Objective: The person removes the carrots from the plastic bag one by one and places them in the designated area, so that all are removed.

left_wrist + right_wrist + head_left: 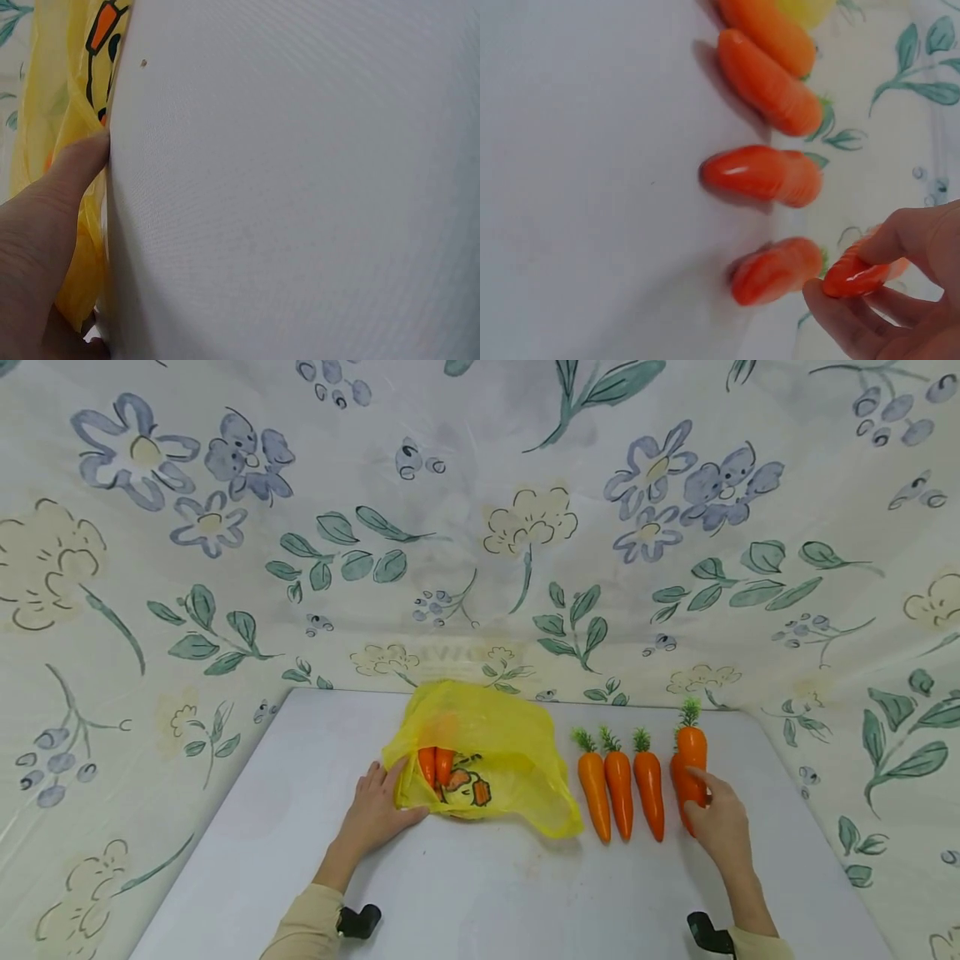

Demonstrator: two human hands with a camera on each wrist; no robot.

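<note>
A yellow plastic bag (pixel 495 735) with a dark and orange print lies on the white table, and orange toy carrots (pixel 444 767) show at its left side. My left hand (pixel 378 814) holds the bag's lower left edge, thumb along the bottom; in the left wrist view the yellow film runs between thumb (pixel 79 165) and fingers. To the right, my right hand (pixel 722 827) pinches a carrot (pixel 692 747) with a green top. This held carrot overlaps another carrot (pixel 677 777) in the head view; in the right wrist view it is beside that carrot (pixel 776 271).
Three more carrots (pixel 619 793) lie in a row right of the bag, tips toward me. The white table (pixel 525 902) ends at the back against a flower-patterned cloth (pixel 450 568), which also hangs at both sides.
</note>
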